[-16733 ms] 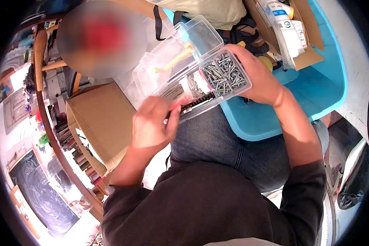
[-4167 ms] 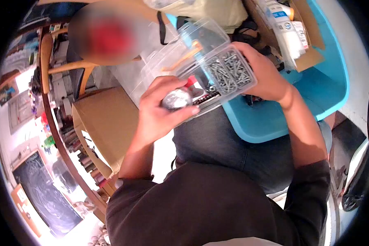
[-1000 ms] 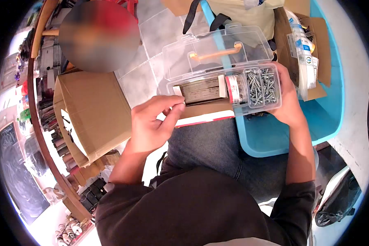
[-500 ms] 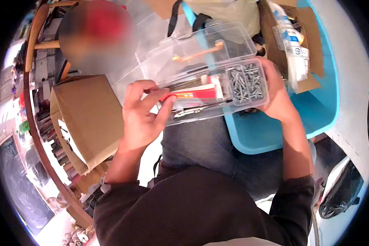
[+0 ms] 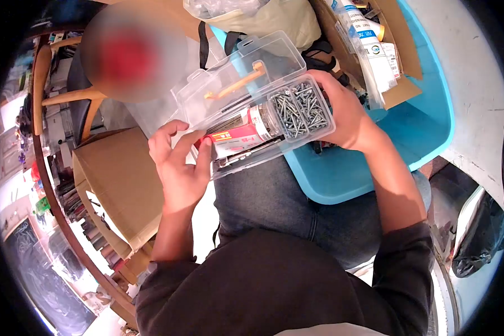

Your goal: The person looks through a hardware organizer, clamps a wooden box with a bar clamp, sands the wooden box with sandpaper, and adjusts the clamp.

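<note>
My right hand (image 5: 341, 109) grips the right end of a clear plastic organizer case (image 5: 246, 159), its lid (image 5: 288, 47) swung open on the far side. Silvery screws (image 5: 298, 111) fill the case's right compartments. In the long left compartment lies a red-and-white labelled container (image 5: 238, 139), with thin metal rods (image 5: 229, 123) behind it and metal pieces in front. The fingertips of my left hand (image 5: 179, 159) pinch the container's left end. An orange-yellow strip (image 5: 235, 84) shows at the lid; how it is attached I cannot tell.
A blue plastic tub (image 5: 341, 187) stands under and right of the case, a cardboard box (image 5: 409, 92) with packaged goods in it. Another cardboard box (image 5: 117, 179) stands at left. A wooden chair (image 5: 75, 98) and a blurred person are beyond. A cream bag (image 5: 288, 22) sits at the top.
The case has shifted left in view and tilted, its right end higher. The red-and-white container now shows more of its label. Both hands keep their holds.
</note>
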Action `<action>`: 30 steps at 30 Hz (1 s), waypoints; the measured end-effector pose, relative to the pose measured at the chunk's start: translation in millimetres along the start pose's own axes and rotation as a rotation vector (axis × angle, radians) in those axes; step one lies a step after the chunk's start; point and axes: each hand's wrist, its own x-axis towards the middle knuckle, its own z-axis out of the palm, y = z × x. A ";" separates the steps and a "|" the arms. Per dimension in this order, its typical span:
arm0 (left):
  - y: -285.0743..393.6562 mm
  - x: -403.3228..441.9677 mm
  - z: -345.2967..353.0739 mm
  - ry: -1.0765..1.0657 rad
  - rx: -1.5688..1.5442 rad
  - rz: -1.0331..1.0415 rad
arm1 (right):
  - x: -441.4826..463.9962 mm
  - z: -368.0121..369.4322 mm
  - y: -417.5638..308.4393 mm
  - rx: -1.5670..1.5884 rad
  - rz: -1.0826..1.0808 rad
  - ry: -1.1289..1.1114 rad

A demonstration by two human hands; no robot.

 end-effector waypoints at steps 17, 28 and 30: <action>47.5 16.1 15.5 -0.029 -0.103 0.190 | -0.2 -2.0 -0.5 0.007 -0.040 -0.011; 54.9 3.9 16.3 -0.156 -0.053 0.060 | -0.9 1.0 0.8 -0.001 -0.056 0.019; 55.7 0.3 19.8 -0.202 -0.109 -0.058 | 0.1 1.3 1.5 0.001 -0.064 0.019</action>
